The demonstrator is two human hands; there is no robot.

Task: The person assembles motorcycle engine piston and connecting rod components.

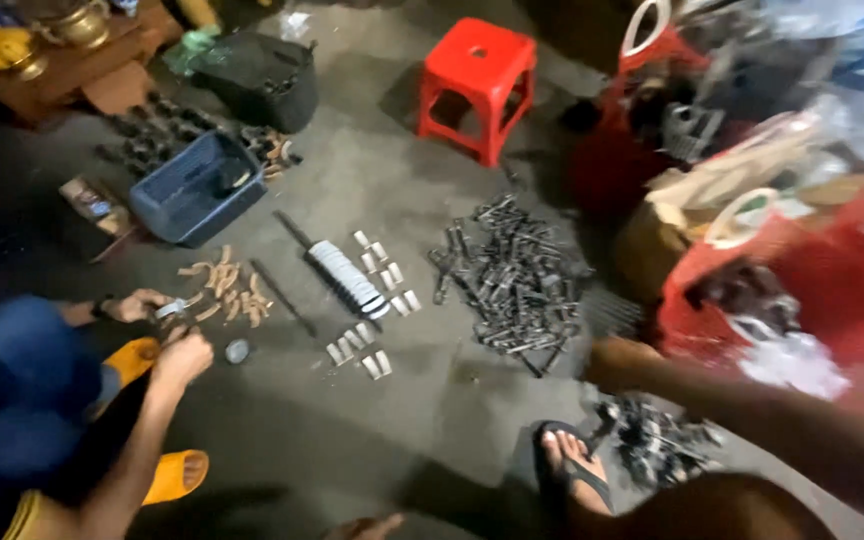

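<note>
My right arm reaches in from the right edge, and my right hand [604, 365] is blurred at its end. It sits at the near edge of a pile of dark metal parts [512, 280] on the concrete floor; its fingers cannot be made out. My left hand is out of frame. My sandalled foot [567, 462] rests beside a smaller heap of dark parts [657, 445]. A rod stacked with white discs [347, 275] lies in the middle, with small silver pieces [384, 262] around it.
A co-worker in a blue cap crouches at left, both hands [157, 320] on a small part beside tan curved pieces [227, 285]. A blue bin [197, 190], a black bin [262, 80], a red stool [477, 80] and red mesh bags [812, 280] ring the floor.
</note>
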